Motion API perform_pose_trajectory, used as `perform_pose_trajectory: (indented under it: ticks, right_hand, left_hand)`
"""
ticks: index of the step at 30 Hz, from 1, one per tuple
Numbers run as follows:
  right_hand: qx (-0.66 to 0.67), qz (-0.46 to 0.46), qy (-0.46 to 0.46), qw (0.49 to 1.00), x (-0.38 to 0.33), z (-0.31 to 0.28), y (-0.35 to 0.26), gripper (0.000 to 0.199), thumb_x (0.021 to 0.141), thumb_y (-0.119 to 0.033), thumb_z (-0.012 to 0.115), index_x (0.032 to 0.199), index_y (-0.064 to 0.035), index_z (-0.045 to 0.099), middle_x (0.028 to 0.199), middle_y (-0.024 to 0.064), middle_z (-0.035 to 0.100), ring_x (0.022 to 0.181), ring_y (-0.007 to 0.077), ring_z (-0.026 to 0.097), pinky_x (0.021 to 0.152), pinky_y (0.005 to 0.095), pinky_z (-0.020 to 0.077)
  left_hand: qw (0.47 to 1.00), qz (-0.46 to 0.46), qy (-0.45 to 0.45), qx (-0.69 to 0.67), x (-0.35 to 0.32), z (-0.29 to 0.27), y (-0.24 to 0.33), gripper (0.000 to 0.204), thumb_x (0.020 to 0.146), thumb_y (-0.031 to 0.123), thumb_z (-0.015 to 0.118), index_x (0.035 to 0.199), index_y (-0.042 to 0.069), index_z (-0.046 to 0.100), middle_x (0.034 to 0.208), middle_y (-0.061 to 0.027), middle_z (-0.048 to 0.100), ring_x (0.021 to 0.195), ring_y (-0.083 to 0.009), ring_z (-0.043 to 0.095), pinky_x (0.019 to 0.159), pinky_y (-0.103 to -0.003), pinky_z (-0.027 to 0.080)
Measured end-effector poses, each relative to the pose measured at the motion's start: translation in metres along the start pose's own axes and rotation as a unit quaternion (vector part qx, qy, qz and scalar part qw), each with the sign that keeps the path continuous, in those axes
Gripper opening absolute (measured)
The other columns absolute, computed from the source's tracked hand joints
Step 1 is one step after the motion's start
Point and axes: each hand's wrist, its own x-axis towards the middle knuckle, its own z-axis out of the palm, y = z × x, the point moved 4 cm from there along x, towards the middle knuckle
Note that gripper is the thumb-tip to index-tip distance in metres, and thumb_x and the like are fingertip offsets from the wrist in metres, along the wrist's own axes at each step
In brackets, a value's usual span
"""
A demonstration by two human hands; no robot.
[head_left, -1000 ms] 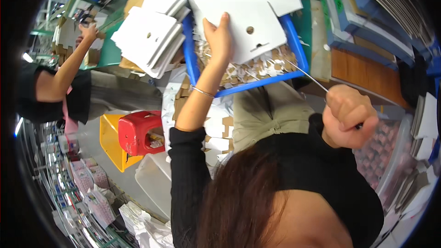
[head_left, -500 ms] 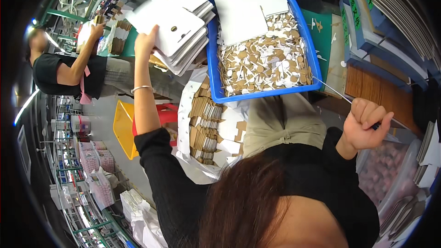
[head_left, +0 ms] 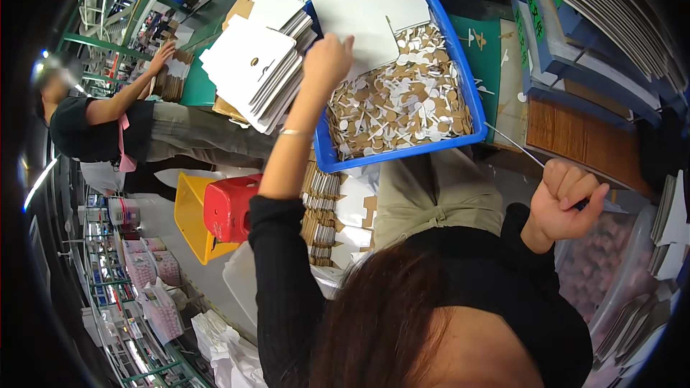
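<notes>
My left hand (head_left: 328, 65) is over the left rim of a blue plastic bin (head_left: 402, 158), beside the white cardboard sheets (head_left: 359, 18) lying in it. Its fingers point away and are mostly hidden, so whether it touches a sheet does not show. Small round-headed cardboard scraps (head_left: 402, 100), white and brown, fill the bin. Left of the bin leans a stack of white die-cut cardboard pieces (head_left: 248, 61) with small holes. At the right, my right hand (head_left: 568, 200) is closed round the dark handle of a thin metal rod (head_left: 514, 144), its tip near the bin's corner.
More cardboard pieces (head_left: 321, 208) stand packed below the bin. A red stool (head_left: 228, 208) and yellow bin (head_left: 192, 212) are on the floor at left. Another person (head_left: 100, 118) works at the far left. Blue file holders (head_left: 568, 65) stand at right above a tub of pinkish things (head_left: 600, 266).
My left hand has left the white stack and moved right to the bin. The stack has settled lower, and the red stool shows more fully. My right hand keeps the rod, nearly still.
</notes>
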Motion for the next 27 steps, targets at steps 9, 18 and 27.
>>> perform_pose_trajectory:
  ticks: [9, 18, 27]
  right_hand:
    - [-0.028, -0.021, -0.022, 0.999, 0.0, -0.003, -0.007, 0.045, 0.094, -0.028, 0.028, 0.053, -0.012, 0.036, 0.046, -0.0025, 0.03, 0.04, 0.0088, 0.018, 0.043, 0.025, 0.0174]
    - [-0.006, 0.0, -0.011, 1.0, 0.006, 0.006, 0.004, 0.04, 0.091, -0.029, 0.036, 0.055, -0.0107, 0.038, 0.047, -0.0005, 0.032, 0.042, 0.0087, 0.02, 0.043, 0.0249, 0.0167]
    - [-0.211, 0.192, 0.035, 0.958, 0.055, 0.031, 0.035, 0.016, 0.088, -0.012, 0.048, 0.1, -0.0019, 0.052, 0.061, 0.0026, 0.048, 0.048, 0.0049, 0.038, 0.041, 0.0151, 0.0219]
  left_hand:
    - [0.98, -0.111, 0.116, -0.114, 0.041, 0.051, -0.026, 0.052, 0.078, 0.032, 0.056, 0.097, -0.014, 0.042, 0.096, -0.0271, 0.052, 0.083, -0.0403, 0.055, 0.077, -0.041, 0.046]
    - [0.85, -0.045, 0.174, -0.495, -0.005, 0.007, -0.031, 0.037, 0.071, 0.005, 0.062, 0.099, -0.005, 0.039, 0.094, -0.0201, 0.048, 0.082, -0.0271, 0.054, 0.074, -0.036, 0.046]
    - [0.778, 0.117, 0.276, -0.552, -0.106, -0.014, -0.016, 0.046, 0.078, 0.003, 0.062, 0.115, 0.002, 0.035, 0.103, -0.013, 0.049, 0.086, -0.0177, 0.052, 0.077, -0.026, 0.043]
